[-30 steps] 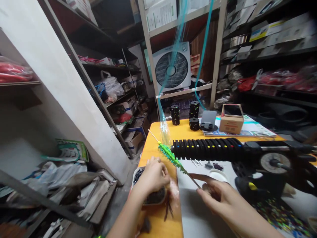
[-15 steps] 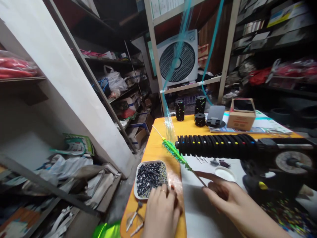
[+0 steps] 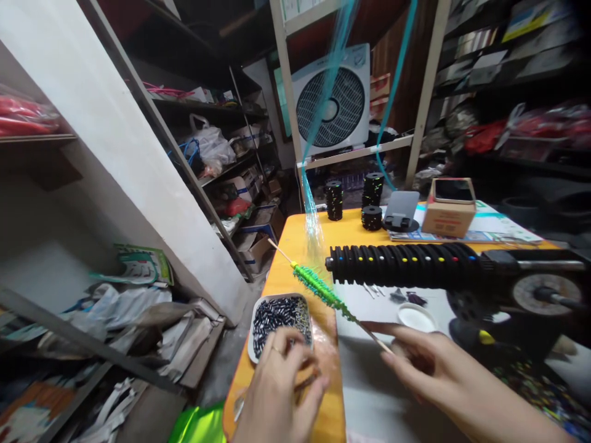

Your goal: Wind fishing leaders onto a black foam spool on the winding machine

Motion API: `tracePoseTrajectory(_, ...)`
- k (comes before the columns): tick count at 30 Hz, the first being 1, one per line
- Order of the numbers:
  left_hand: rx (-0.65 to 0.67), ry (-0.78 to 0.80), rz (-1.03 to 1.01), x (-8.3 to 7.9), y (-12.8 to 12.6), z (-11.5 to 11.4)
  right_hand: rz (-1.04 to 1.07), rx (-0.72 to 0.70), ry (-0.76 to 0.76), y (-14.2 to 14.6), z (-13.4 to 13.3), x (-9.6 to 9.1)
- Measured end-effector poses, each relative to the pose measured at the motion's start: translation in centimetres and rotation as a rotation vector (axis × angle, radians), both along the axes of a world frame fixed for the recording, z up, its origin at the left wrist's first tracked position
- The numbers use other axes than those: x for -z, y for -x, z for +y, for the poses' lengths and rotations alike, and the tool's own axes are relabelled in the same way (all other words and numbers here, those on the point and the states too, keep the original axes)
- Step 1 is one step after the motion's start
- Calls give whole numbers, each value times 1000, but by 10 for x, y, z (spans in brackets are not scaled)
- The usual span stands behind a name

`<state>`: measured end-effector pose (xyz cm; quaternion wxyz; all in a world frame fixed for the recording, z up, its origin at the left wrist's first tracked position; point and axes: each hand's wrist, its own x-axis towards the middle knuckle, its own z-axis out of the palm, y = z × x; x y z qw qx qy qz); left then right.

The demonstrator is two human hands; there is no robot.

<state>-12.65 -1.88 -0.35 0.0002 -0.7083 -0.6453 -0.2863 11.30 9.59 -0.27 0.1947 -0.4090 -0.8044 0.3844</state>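
My right hand [image 3: 429,363] pinches the lower end of a thin stick [image 3: 378,341] between thumb and fingers. Wrapped around the stick's middle is a bright green and teal bristly winding [image 3: 323,290]; its pale far tip points up and left. My left hand [image 3: 281,387], slightly blurred, is at the near edge of a white tray [image 3: 250,344]. Its fingers are half curled, with the thumb apart from the index finger; I see nothing clearly held. Inside the tray lie many small dark, shiny tube-shaped pieces [image 3: 277,317] and yellowish ones on the right side.
A black ribbed roller [image 3: 401,264] with coloured dots juts in from the right, close to the stick. Black spools [image 3: 335,200], a phone stand [image 3: 401,212] and a cardboard box [image 3: 447,215] stand at the back of the yellow table [image 3: 277,271]. Teal strands [image 3: 311,203] hang behind.
My left hand has lifted and turned near the tray, its thumb now showing apart from the fingers. The stick in my right hand has shifted slightly left and down in view.
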Motion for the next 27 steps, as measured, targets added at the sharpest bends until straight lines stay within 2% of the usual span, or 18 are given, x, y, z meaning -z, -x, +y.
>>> tracePoseTrajectory(1, 10, -84, 2, -12, 1, 12, -3, -22, -12, -3, 0, -4)
tracePoseTrajectory(3, 94, -226, 165, -31, 7, 37, -32, -77, -16, -11, 0, -10)
tracePoseTrajectory(6, 252, -249, 229, -46, 20, 69, -89, -133, -20, -23, 0, -15)
tracePoseTrajectory(9, 367, -223, 235, -50, 30, 86, -118, -146, -6, -32, -2, -20)
tracePoseTrajectory(11, 397, -218, 236, -49, 33, 88, -144, -146, -41, -32, -6, -25)
tracePoseTrajectory(16, 367, -231, 207, -47, 29, 80, -101, -153, -252, -17, -14, -36)
tracePoseTrajectory(20, 343, -247, 184, -47, 27, 73, -81, -162, -267, -9, -13, -42)
tracePoseTrajectory(23, 320, -260, 183, -47, 26, 69, -133, -169, -275, -10, -14, -38)
tracePoseTrajectory(27, 273, -256, 216, -47, 23, 64, -133, -46, -548, -8, -21, -26)
